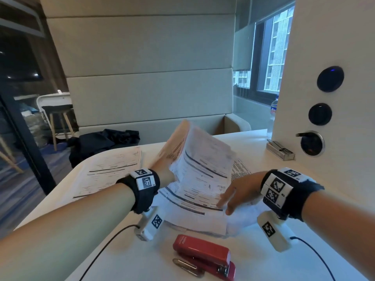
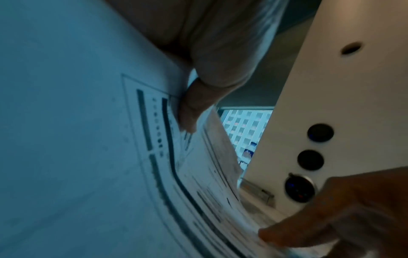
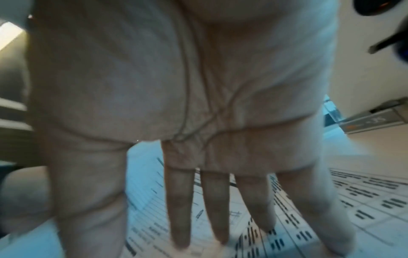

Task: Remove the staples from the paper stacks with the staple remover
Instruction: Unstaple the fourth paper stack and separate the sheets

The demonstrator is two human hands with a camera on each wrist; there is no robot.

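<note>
My left hand grips a printed paper stack and holds it tilted up off the table; the sheets hide its fingers in the head view. In the left wrist view its thumb pinches the sheets at their edge. My right hand lies with straight fingers on the lower sheets, which stay flat on the table. It holds nothing. A flat silver metal tool lies beside a red stapler at the near edge, apart from both hands.
Another printed stack lies at the left of the white table, with more sheets at the right. A small metal box stands by the white panel with round sockets. Wrist camera cables trail over the near edge.
</note>
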